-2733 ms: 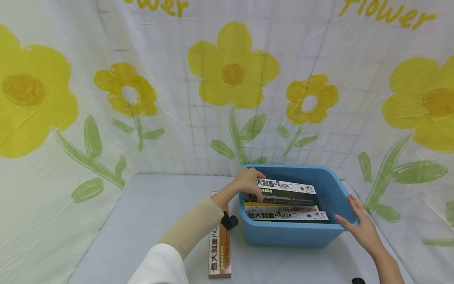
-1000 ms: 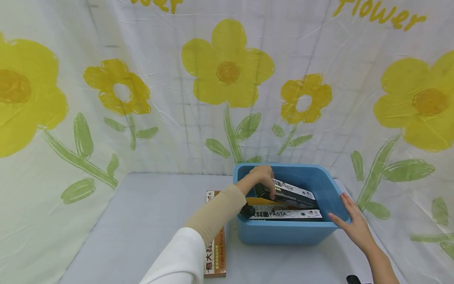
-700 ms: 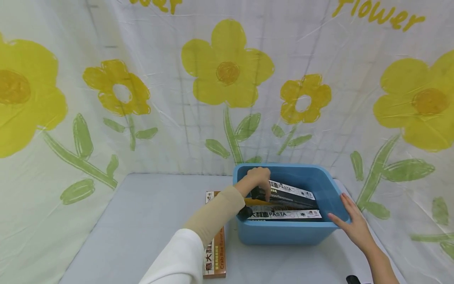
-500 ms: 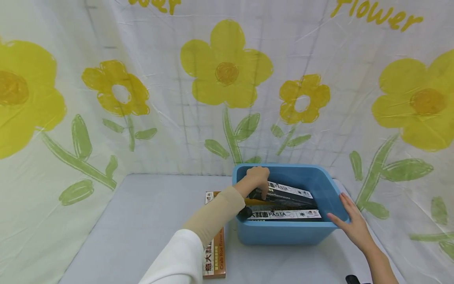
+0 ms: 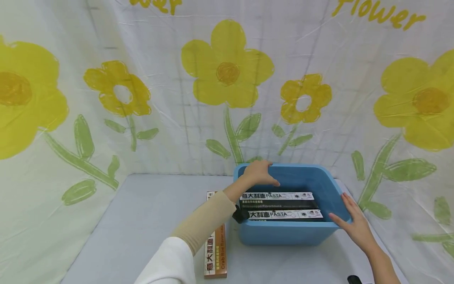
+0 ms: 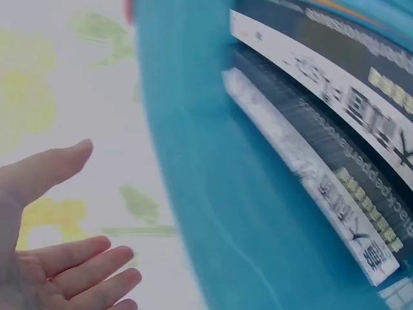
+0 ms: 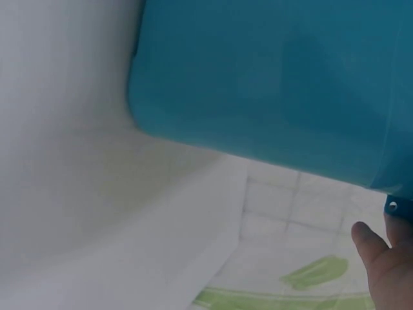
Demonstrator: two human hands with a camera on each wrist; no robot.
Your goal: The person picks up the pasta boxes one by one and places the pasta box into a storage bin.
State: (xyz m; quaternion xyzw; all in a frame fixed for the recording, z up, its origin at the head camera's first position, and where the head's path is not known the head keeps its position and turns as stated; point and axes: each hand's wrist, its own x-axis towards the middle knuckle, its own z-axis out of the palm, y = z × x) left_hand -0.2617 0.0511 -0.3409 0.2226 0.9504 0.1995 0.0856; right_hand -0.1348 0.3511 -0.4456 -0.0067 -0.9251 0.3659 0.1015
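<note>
A blue plastic bin (image 5: 283, 235) stands on the right of the table. Two pasta boxes with dark and white printing lie side by side inside: the black pepper pasta box (image 5: 280, 203) behind, and a similar pasta box (image 5: 289, 214) at the front wall. My left hand (image 5: 257, 172) hovers over the bin's back-left corner, thumb and fingers spread, holding nothing. In the left wrist view, both boxes lie apart from that hand. My right hand (image 5: 357, 227) holds the bin's front-right corner, thumb over the rim and fingers along the outside; the right wrist view shows fingertips below the rim.
An orange-brown crab roe pasta box (image 5: 215, 256) lies lengthwise on the light table (image 5: 142, 228), left of the bin and partly under my left forearm. A curtain (image 5: 170, 138) with printed yellow flowers hangs behind the table.
The black pepper pasta box, tilted in my left hand's grip before, now lies level beside the front box. My left hand has let go and risen. The right hand stays at the rim.
</note>
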